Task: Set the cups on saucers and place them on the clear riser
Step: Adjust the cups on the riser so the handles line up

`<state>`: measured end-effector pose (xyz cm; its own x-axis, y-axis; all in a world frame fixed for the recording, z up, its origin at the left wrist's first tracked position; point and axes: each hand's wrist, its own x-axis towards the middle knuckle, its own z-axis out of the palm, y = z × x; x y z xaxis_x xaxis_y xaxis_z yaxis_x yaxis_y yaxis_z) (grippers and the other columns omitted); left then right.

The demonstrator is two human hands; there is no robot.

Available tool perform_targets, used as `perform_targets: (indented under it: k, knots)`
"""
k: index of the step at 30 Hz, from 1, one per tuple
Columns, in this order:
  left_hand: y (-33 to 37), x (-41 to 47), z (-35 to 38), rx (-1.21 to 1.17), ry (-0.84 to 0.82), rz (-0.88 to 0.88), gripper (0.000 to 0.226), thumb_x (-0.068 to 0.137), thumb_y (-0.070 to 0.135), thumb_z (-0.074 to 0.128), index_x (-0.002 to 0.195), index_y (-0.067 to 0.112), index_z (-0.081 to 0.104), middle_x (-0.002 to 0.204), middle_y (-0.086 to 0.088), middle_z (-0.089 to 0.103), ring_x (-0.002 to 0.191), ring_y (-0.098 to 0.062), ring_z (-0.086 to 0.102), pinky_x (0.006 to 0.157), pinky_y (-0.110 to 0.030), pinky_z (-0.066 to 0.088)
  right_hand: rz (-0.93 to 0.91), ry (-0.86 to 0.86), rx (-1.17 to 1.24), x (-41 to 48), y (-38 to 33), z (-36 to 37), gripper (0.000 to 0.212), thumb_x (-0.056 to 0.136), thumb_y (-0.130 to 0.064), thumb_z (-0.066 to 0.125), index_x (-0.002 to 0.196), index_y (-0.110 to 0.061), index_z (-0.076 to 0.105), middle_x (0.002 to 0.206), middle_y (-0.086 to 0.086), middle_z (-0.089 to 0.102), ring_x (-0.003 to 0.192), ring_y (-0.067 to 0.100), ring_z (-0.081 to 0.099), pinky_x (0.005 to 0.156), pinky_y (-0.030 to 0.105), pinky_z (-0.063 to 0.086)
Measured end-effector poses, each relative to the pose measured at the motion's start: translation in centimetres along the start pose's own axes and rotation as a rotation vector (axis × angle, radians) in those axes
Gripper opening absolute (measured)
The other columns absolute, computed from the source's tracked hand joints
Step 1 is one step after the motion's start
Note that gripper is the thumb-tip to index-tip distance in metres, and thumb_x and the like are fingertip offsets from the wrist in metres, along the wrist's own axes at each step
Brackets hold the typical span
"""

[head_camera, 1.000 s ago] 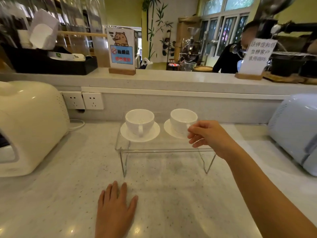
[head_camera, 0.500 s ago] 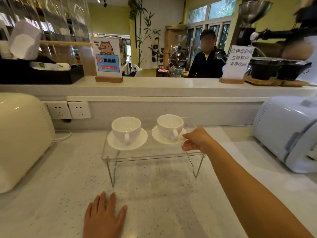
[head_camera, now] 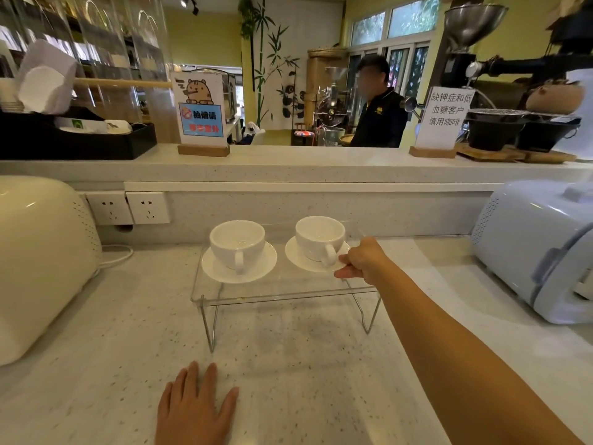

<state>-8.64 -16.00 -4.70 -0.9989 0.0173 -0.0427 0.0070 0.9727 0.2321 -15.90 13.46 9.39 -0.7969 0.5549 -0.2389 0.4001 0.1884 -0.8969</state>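
Head view looks down on a pale speckled counter with a clear riser standing on thin wire legs near the back wall. Two white cups sit on it, each on its own white saucer. The left cup rests upright on the left saucer, its handle turned toward the camera. The right cup stands upright on the right saucer, handle toward the front right. The two saucers lie side by side, near each other but apart.

The right hand reaches in from the lower right, arm stretched across the counter, its fingers pinched on the right-hand rim of the right saucer, just beside the cup handle. The left hand lies flat and open, palm down on the counter in front of the riser, holding nothing.

A cream appliance stands at the left edge of the counter and a pale blue appliance at the right. Two wall sockets sit in the back wall to the left of the riser. On the raised ledge behind are a cartoon sign and a white printed sign
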Motion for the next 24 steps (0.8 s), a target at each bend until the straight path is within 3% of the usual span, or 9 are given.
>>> perform_targets:
  k: [3,11,15,20,24]
  knots:
    - [0.0,0.1,0.1,-0.015,0.006,-0.001,0.147,0.022,0.074,-0.044,0.141,0.029,0.029,0.155,-0.002,0.024,0.142,-0.019,0.020,0.117,-0.036,0.013,0.016,0.036,-0.006,-0.1,0.2,-0.3,0.054,0.087,0.005,0.053,0.136,-0.005,0.032,0.127,0.023,0.051,0.058,0.029,0.066,0.034,0.027,0.053]
    - [0.0,0.1,-0.1,0.051,-0.028,-0.002,0.148,0.017,0.067,-0.049,0.143,0.031,0.020,0.157,0.000,0.016,0.144,-0.017,0.014,0.118,-0.035,0.010,0.061,0.103,0.007,-0.5,0.6,-1.6,0.039,0.087,0.003,0.054,0.123,-0.004,0.042,0.121,0.022,0.054,0.081,0.039,0.068,0.054,0.039,0.059]
    - [0.0,0.3,0.1,0.076,-0.034,-0.012,0.147,0.016,0.066,-0.050,0.144,0.033,0.015,0.158,0.002,0.012,0.144,-0.017,0.011,0.118,-0.035,0.009,0.050,0.131,0.009,-0.8,0.7,-1.7,0.019,0.087,0.000,0.054,0.103,-0.005,0.046,0.110,0.022,0.059,0.065,0.036,0.069,0.066,0.043,0.060]
    - [-0.5,0.2,1.0,0.063,0.020,-0.001,0.131,0.031,0.075,-0.039,0.143,0.034,0.015,0.158,0.002,0.013,0.144,-0.017,0.011,0.119,-0.036,0.009,0.021,0.090,0.000,-1.3,0.8,-1.6,0.047,0.082,-0.004,0.065,0.124,-0.003,0.044,0.111,0.022,0.061,0.053,0.027,0.067,0.056,0.035,0.060]
    - [-0.6,0.0,1.2,0.042,0.060,0.026,0.113,0.047,0.076,-0.022,0.143,0.033,0.020,0.157,0.000,0.017,0.144,-0.019,0.014,0.118,-0.037,0.010,0.028,0.118,0.002,-1.4,0.8,-1.4,0.046,0.084,0.000,0.060,0.126,-0.007,0.041,0.119,0.020,0.055,0.050,0.025,0.066,0.039,0.027,0.056]
